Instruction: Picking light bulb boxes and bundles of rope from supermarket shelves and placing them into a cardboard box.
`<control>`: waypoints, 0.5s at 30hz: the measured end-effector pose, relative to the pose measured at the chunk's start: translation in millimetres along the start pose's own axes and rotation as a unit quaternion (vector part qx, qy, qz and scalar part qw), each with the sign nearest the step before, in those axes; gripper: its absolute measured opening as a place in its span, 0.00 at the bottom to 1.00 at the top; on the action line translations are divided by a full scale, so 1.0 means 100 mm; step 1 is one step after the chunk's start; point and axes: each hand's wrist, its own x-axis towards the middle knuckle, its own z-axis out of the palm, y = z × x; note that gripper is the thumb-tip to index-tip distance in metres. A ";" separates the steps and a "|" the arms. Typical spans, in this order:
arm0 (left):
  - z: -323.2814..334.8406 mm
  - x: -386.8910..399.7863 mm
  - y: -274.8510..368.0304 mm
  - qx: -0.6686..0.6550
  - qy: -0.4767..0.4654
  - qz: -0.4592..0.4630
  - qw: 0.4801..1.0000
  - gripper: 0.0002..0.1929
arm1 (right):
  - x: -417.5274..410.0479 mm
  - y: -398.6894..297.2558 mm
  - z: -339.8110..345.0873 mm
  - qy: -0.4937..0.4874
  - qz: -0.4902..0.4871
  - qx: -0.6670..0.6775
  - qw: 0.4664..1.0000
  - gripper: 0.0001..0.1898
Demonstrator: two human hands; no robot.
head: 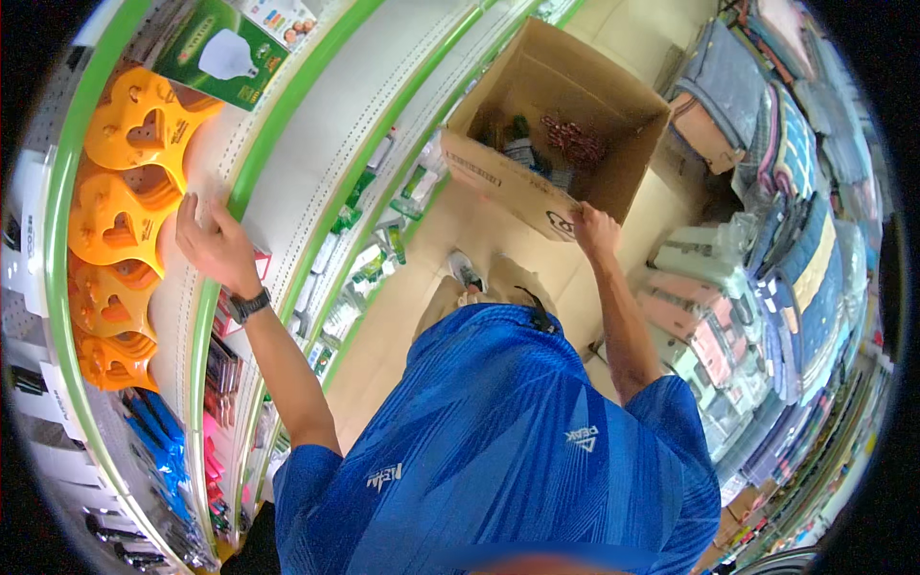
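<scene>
My left hand, with a dark watch at its wrist, is held over a shelf's edge beside a row of orange plastic items with heart-shaped cutouts. Its fingers are apart and it holds nothing. At the upper middle, my right hand grips the near rim of an open cardboard box. Inside the box lie a bunch of dark red items and some dark and green items that I cannot make out. A green light bulb box stands on the shelf beyond the orange items.
Shelves with green edging run along the left, with blue items and green-and-white packets on them. Folded textiles and plastic-wrapped pink goods are stacked on the right. Tiled floor lies between.
</scene>
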 end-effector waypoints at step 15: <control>0.18 0.05 -0.18 0.107 -0.035 0.009 0.994 0.15 | -0.03 -0.07 -0.09 -0.114 0.020 0.063 0.991 0.21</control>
